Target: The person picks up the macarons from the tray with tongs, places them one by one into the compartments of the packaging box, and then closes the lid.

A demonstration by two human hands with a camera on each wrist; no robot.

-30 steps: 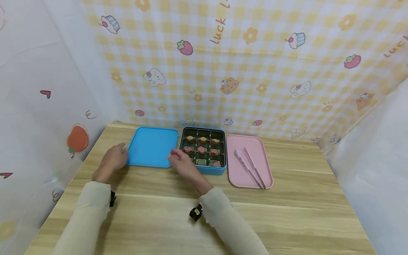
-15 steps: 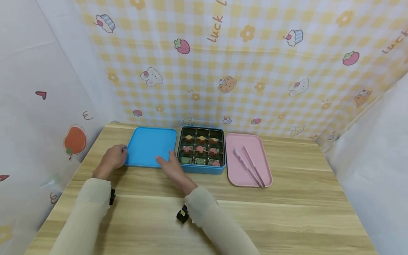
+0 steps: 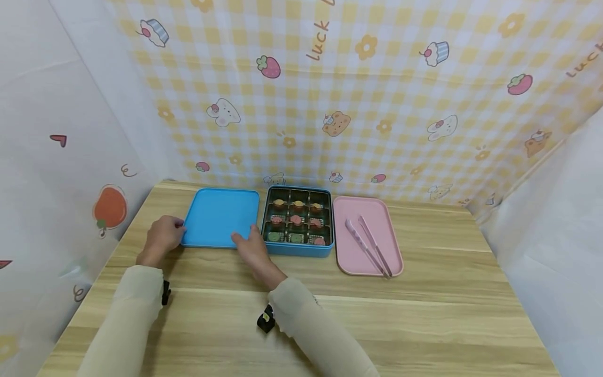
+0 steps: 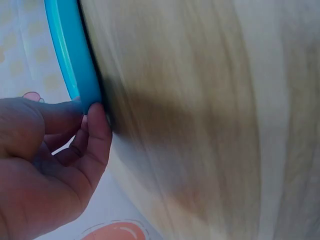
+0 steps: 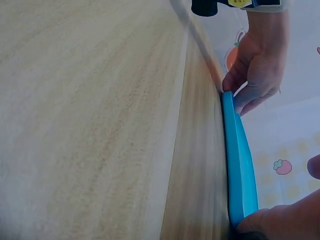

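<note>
A blue square lid (image 3: 219,220) lies beside an open blue tin (image 3: 301,250), on its left. My left hand (image 3: 162,235) pinches the lid's near left corner between thumb and fingers, as the left wrist view shows. My right hand (image 3: 256,259) is at the lid's near right corner. In the right wrist view, one finger (image 5: 270,222) touches that corner while the thumb is spread above the lid and apart from it. Inside the tin, a divided tray holds small wrapped sweets (image 3: 297,220), yellow, pink and green in rows.
Right of the tin is a pink tray (image 3: 365,212) with a pair of tongs (image 3: 367,246) on it. A checked cloth wall (image 3: 301,104) stands close behind the things. The wooden table (image 3: 438,314) extends toward me and to the right.
My right hand has moved left from the tin's edge to the lid, its thumb spreading. The lid has shifted slightly left, away from the tin. My left hand stays at its corner.
</note>
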